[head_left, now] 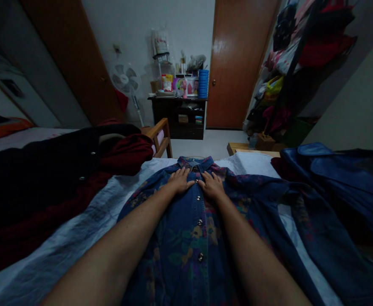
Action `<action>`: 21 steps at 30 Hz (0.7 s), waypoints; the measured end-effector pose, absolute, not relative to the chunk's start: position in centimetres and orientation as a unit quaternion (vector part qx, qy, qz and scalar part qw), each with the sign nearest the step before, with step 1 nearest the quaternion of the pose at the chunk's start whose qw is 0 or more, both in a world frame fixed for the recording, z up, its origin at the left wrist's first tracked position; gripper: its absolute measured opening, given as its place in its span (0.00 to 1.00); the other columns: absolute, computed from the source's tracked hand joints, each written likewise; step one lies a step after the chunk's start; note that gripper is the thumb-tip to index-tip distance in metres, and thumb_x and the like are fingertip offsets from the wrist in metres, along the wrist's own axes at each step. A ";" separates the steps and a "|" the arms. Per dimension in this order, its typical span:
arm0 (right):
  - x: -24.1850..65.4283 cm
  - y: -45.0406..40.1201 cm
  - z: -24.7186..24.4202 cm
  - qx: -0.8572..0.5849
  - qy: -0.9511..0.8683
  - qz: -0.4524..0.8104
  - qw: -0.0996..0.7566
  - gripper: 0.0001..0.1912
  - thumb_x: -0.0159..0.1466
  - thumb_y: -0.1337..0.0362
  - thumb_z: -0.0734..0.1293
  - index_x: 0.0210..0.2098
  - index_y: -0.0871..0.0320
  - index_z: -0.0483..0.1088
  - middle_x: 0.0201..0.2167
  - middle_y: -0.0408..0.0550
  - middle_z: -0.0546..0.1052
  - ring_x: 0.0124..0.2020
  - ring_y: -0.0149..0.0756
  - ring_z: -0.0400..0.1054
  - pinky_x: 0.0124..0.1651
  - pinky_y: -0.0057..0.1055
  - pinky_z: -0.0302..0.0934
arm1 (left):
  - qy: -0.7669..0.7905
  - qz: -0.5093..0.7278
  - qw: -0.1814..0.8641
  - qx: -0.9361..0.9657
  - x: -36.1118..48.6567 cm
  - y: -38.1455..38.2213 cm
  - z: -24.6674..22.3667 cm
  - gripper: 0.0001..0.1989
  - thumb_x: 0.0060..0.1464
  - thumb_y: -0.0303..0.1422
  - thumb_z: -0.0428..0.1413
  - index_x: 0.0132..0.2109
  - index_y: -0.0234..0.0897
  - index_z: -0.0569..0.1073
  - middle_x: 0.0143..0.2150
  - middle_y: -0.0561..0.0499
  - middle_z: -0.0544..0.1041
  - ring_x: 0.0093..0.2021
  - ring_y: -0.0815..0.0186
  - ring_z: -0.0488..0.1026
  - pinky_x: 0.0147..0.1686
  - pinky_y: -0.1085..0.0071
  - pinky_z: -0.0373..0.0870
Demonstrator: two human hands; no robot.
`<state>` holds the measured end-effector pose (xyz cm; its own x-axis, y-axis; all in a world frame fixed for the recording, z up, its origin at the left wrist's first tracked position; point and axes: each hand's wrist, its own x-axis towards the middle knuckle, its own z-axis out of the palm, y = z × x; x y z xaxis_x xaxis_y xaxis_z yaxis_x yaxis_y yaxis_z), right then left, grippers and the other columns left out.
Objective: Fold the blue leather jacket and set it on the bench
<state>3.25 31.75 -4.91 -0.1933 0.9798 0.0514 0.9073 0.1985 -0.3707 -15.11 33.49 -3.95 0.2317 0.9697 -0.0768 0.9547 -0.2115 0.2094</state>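
Observation:
A blue floral denim shirt (186, 238) lies buttoned and face up on a light bed sheet (110, 208), its collar at the far end. My left hand (180, 180) rests on the shirt's upper front, left of the button row, with fingers spread. On the other side of the buttons, my right hand (212, 184) lies on the cloth, fingers stretched toward the collar. Both thumbs point in toward a button near the top. The right sleeve in view stretches out to the right; the left one is partly hidden behind my left forearm.
Dark and maroon garments (62, 170) are heaped at left. A blue garment or bag (342, 182) lies at right. Beyond the bed stand a wooden chair (162, 136), a white fan (125, 78), a dark cabinet (178, 119) and a brown door (237, 63). Clothes hang on a rack (301, 51).

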 end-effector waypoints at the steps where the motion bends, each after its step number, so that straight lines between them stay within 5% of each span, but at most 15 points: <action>1: 3.6 32.2 -4.5 -0.615 -0.764 0.139 0.135 0.26 0.67 0.51 0.58 0.61 0.53 0.65 0.64 0.49 0.65 0.65 0.48 0.55 0.63 0.44 0.48 | 0.618 0.030 0.108 0.778 -15.6 33.3 -3.6 0.35 0.59 0.52 0.47 0.68 0.41 0.55 0.71 0.39 0.54 0.70 0.50 0.50 0.64 0.49 0.48; 3: 4.4 33.4 -3.4 -0.603 -0.772 0.148 0.136 0.19 0.66 0.57 0.61 0.52 0.53 0.73 0.55 0.48 0.74 0.56 0.43 0.66 0.57 0.35 0.56 | 0.623 0.039 0.084 0.777 -16.9 33.1 -2.8 0.30 0.59 0.50 0.47 0.64 0.43 0.61 0.69 0.41 0.59 0.69 0.52 0.52 0.64 0.50 0.48; 6: 5.9 35.1 -1.7 -0.620 -0.758 0.115 0.166 0.18 0.67 0.66 0.56 0.50 0.55 0.74 0.50 0.49 0.77 0.52 0.38 0.69 0.54 0.30 0.58 | 0.669 0.086 0.020 0.738 -19.4 33.1 -1.8 0.21 0.62 0.43 0.46 0.58 0.44 0.69 0.65 0.44 0.64 0.67 0.55 0.55 0.64 0.54 0.48; 12: 8.3 36.4 -1.1 -0.726 -0.671 0.033 0.147 0.20 0.67 0.66 0.56 0.53 0.63 0.71 0.50 0.62 0.76 0.52 0.47 0.68 0.52 0.37 0.59 | 0.739 0.077 0.066 0.667 -23.0 34.3 -1.9 0.17 0.62 0.36 0.45 0.54 0.40 0.70 0.53 0.43 0.76 0.54 0.58 0.72 0.50 0.66 0.66; 17: 8.9 36.4 -2.2 -0.764 -0.636 0.024 0.104 0.18 0.64 0.62 0.61 0.47 0.66 0.75 0.48 0.68 0.75 0.51 0.56 0.68 0.48 0.43 0.60 | 0.776 0.070 0.084 0.621 -23.4 35.2 -2.4 0.18 0.60 0.41 0.48 0.48 0.34 0.74 0.50 0.38 0.77 0.50 0.54 0.75 0.43 0.67 0.69; 21: 8.7 36.9 -1.6 -0.771 -0.629 0.013 0.098 0.17 0.64 0.63 0.62 0.47 0.66 0.75 0.48 0.67 0.75 0.51 0.54 0.67 0.50 0.43 0.58 | 0.787 0.080 0.068 0.608 -23.1 35.2 -1.9 0.14 0.54 0.37 0.55 0.46 0.36 0.75 0.49 0.40 0.78 0.48 0.53 0.75 0.42 0.66 0.69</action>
